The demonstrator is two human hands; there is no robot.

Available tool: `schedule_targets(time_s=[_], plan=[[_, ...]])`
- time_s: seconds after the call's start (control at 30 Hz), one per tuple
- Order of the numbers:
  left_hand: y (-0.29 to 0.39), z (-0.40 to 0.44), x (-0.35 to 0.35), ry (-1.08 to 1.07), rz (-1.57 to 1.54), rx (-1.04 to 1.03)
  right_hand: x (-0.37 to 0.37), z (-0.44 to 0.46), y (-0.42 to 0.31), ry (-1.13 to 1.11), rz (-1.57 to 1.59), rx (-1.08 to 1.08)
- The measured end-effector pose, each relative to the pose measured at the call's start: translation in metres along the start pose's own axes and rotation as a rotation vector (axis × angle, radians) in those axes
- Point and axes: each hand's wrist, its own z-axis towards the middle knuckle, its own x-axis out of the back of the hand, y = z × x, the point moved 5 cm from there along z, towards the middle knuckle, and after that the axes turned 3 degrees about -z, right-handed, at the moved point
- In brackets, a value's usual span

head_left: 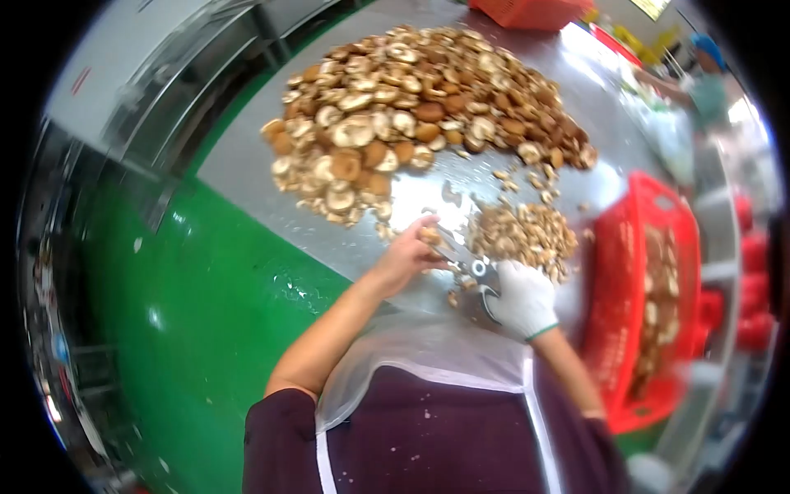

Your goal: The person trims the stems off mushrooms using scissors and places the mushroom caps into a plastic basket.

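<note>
Bare and bent at the fingers, my left hand [405, 257] holds a small brown mushroom [429, 236] near the table's front edge. My right hand [524, 298], in a white glove, is closed on the dark handles of scissors [480, 268]. The metal blades point left and reach the mushroom at my left fingertips. Just beyond the glove lies a small pile of cut mushroom pieces [527, 235]. A large heap of whole brown and pale mushrooms [428, 99] covers the far part of the metal table [239, 169].
A red crate [617, 305] with mushrooms inside stands at the right beside the table. Another red crate [535, 11] sits at the far edge. A co-worker [708, 86] in a blue cap is at the far right. Green floor [206, 313] lies to the left.
</note>
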Motion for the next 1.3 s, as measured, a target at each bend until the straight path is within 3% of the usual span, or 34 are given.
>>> schedule_targets(time_s=[0.5, 1.1, 1.3], plan=[[-0.003, 0.025, -0.017, -0.050, 0.291, 0.087, -0.005, -0.022, 0.021, -0.090, 0.030, -0.080], [-0.022, 0.046, -0.028, -0.159, 0.163, 0.267, -0.030, -0.034, 0.023, -0.283, 0.136, -0.319], [-0.046, 0.060, -0.018, -0.212, 0.176, 0.397, -0.066, -0.068, 0.032, 0.024, 0.651, -0.425]])
